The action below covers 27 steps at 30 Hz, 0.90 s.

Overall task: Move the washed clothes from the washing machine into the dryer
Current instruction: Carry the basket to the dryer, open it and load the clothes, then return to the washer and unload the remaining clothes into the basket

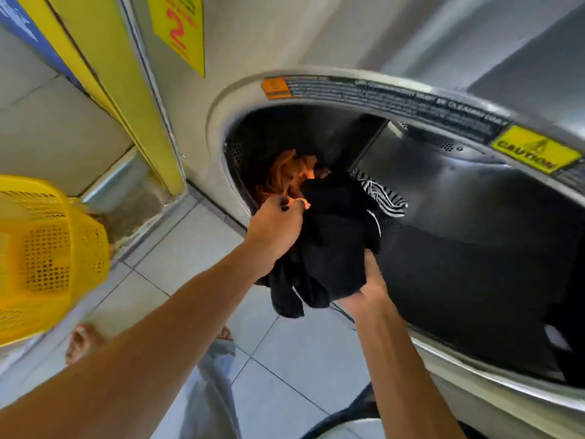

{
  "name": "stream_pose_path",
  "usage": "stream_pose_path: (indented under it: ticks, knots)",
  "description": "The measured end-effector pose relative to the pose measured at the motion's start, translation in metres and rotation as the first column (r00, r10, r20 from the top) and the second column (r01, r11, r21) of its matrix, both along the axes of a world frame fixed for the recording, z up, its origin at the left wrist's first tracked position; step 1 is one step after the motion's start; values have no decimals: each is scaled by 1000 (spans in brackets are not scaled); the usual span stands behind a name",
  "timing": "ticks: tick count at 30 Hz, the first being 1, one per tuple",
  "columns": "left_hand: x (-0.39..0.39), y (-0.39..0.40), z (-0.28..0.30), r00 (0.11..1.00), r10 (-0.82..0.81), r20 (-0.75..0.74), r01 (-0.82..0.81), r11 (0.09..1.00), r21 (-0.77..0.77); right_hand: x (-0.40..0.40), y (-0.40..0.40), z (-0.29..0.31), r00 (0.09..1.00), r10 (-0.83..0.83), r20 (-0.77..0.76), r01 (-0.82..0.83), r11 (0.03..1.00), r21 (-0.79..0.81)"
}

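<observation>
A bundle of black clothes [329, 242] hangs at the mouth of a round steel machine opening [285, 87]. My left hand [275, 226] grips the bundle's upper left side. My right hand [373, 283] holds it from underneath. Inside the dark drum lie an orange garment [281, 175] and a black-and-white striped piece [383, 194]. The drum's perforated steel wall [459, 191] curves away to the right.
A yellow plastic laundry basket [41, 248] sits at the left edge, above the tiled floor [196, 248]. A yellow panel [126, 74] and a numbered sign [180, 30] stand left of the machine. My bare foot [82, 340] is on the tiles below.
</observation>
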<state>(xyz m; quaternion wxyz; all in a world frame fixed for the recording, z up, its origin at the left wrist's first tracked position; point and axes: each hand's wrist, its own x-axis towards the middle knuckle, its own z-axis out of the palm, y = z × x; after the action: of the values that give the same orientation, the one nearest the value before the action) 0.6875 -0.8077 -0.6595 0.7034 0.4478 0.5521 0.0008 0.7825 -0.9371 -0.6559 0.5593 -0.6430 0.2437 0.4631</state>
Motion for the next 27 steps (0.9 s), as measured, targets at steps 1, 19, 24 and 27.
stream_pose_path:
  ticks: [1, 19, 24, 27]
  knots:
    - [8, 5, 0, 1000, -5, 26, 5, 1000, -26, 14, 9, 3, 1000, 1, 26, 0, 1000, -23]
    - [-109, 96, -64, 995, -31, -90, 17, 987, -160, -20, 97, -92, 420, 862, 283, -637, 502, -585]
    - [-231, 92, -93, 957, 153, -246, -202, 961, -189, -161, 119, -99, 194, 966, 170, -853, 251, -458]
    - [-306, 88, -108, 919, 206, -335, -277, 944, -180, -223, 150, -103, 30, 990, 135, -909, 83, -409]
